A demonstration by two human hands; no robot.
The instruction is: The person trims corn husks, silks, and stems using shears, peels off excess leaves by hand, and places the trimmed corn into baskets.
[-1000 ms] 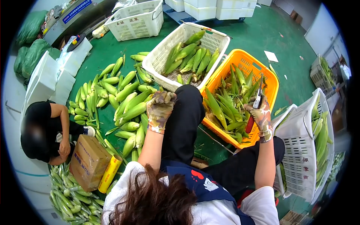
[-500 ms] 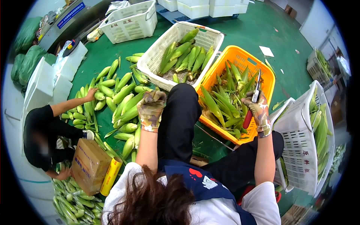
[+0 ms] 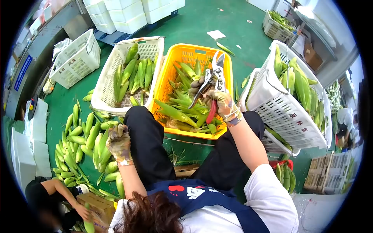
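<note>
My right hand (image 3: 220, 104), in a camouflage-patterned glove, grips pruning shears (image 3: 218, 77) with a red handle. Their jaws point up and stand apart over the yellow crate (image 3: 162, 83). In that crate lie green corn husks and leaves (image 3: 182, 106). My left hand (image 3: 119, 143), gloved the same way, is closed in a loose fist beside my left knee, with nothing seen in it. Next to it, ears of corn in green husks (image 3: 93, 136) are heaped on the floor. A white crate (image 3: 105, 91) left of the yellow one holds more corn.
A tilted white crate full of corn (image 3: 285, 110) stands at my right, on another crate. At lower left a co-worker's hand (image 3: 83, 213) holds an ear of corn near a cardboard box (image 3: 101, 207). White foam boxes (image 3: 130, 19) are stacked at the back.
The view has turned right, so the crates appear further left. My right hand has moved over the yellow crate, and the shears have opened. The co-worker's hand now holds an ear of corn.
</note>
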